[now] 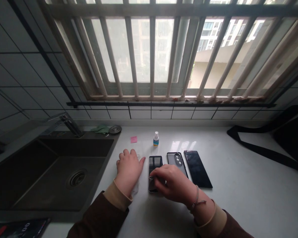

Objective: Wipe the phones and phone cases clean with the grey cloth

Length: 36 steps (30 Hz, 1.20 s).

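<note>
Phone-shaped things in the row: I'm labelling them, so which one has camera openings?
The black-rimmed case, middle of the three; the dark phone to its left and black slab to its right show none.

Barred window (152, 56), dark sink (49, 185), metal faucet (73, 124), green cloth (100, 129), black strap (234, 132)

Standing in a kitchen. Telling this by a dark sink (89, 147) with a round drain (76, 178) in its base. Seeing a metal tap (73, 125) at the back of the sink, and a green cloth (100, 129) and a metal lid (115, 129) by its far right corner. Seeing a white counter (233, 188) stretching right from the sink and pale wall tiles (7, 72) climbing left of it. Catching daylight through a barred window (152, 56) up and to the right of the sink, with a building (210, 31) beyond.
</note>
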Available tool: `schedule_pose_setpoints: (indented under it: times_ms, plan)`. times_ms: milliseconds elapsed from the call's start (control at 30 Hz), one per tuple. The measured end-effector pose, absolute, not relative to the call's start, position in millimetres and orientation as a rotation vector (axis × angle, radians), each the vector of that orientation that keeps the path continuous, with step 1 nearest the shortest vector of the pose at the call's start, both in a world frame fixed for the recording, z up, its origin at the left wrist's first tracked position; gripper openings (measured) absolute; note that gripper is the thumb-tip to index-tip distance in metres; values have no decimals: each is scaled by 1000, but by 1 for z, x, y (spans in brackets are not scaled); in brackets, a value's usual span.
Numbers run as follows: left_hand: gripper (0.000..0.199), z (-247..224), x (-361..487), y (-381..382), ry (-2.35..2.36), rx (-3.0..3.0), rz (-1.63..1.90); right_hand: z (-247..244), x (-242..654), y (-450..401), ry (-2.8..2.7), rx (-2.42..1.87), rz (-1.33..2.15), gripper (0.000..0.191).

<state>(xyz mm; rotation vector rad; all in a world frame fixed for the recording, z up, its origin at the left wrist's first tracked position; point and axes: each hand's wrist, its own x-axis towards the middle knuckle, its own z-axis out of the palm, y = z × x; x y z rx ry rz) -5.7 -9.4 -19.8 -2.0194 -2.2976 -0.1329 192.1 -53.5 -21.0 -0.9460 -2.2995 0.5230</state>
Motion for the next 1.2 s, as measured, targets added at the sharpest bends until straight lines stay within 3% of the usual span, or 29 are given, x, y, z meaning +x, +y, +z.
schedule_pose_setpoints:
  times_ms: [333, 800, 1000, 1133, 1200]
  plan:
    - [35, -29, 2, -1, -1782, -2567, -361, -6, 195, -61, -2646, -953, 744, 11]
    - [26, -39, 6, 3, -1847, -2621, -520, -11, 195, -61, -2619, -1078, 795, 11]
    - [17, -29, 4, 1, -1843, -2646, -969, -12, 195, -60, -2609, -1077, 833, 16]
    - [31, -19, 8, -3, -2177, -2820, -1357, -11, 196, -58, -2574, -1061, 879, 19]
    - [38, -16, 13, -8, -2408, -2896, -1714, -11, 197, -58, -2559, -1044, 908, 20]
